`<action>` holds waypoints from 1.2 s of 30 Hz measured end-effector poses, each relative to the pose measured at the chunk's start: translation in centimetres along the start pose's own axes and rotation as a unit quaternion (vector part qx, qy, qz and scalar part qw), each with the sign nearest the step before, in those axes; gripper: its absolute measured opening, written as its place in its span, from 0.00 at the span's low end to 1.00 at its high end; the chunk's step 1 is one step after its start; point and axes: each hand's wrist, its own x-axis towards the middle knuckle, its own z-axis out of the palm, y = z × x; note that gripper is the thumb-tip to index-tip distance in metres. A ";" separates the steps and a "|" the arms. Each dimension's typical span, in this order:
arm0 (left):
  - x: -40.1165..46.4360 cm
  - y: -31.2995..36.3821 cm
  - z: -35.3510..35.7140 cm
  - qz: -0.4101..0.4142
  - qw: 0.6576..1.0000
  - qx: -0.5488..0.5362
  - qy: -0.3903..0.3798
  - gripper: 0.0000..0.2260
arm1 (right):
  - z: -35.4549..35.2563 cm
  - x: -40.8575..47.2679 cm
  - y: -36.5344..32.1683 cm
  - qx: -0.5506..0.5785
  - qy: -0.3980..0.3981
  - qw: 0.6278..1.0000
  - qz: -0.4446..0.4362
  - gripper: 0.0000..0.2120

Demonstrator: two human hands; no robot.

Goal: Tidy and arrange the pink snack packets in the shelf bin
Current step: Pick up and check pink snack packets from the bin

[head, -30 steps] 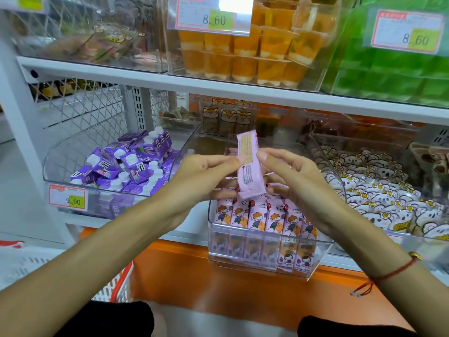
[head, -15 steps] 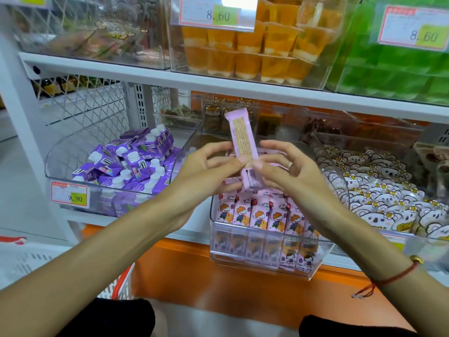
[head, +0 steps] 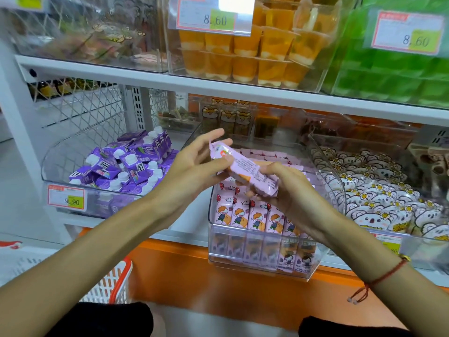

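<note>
One pink snack packet (head: 245, 167) lies tilted between my two hands, above the clear shelf bin (head: 262, 263). My left hand (head: 192, 166) pinches its upper left end, fingers partly spread. My right hand (head: 291, 190) grips its lower right end from underneath. Inside the bin a front row of pink packets (head: 252, 215) stands upright with cartoon figures facing out. More pink packets (head: 272, 155) lie flatter behind them, partly hidden by my hands.
A bin of purple drink cartons (head: 126, 166) sits to the left, a bin of white bear-shaped packets (head: 379, 200) to the right. The shelf above (head: 218, 87) holds orange jelly cups (head: 255, 57) and green items. A white and red basket (head: 109, 285) stands lower left.
The packet went from upright to tilted nearly flat, and it came lower toward the bin. Both hands turned with it and kept hold.
</note>
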 end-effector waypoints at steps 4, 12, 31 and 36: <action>-0.3 -0.1 0.4 0.056 0.995 0.034 0.069 0.16 | -0.1 -0.3 0.1 -0.107 0.019 0.992 -0.059 0.17; -1.0 0.1 1.8 0.182 0.950 0.236 0.093 0.13 | 0.1 -0.5 1.0 -0.422 0.096 0.877 -0.208 0.14; -0.6 -3.8 -1.0 -0.036 0.964 0.258 0.048 0.09 | -1.4 13.8 1.1 -0.294 0.167 0.940 -0.043 0.17; -0.3 -3.6 -1.3 -0.033 0.966 0.250 0.050 0.08 | -1.6 16.1 2.0 -0.354 0.119 0.926 -0.050 0.19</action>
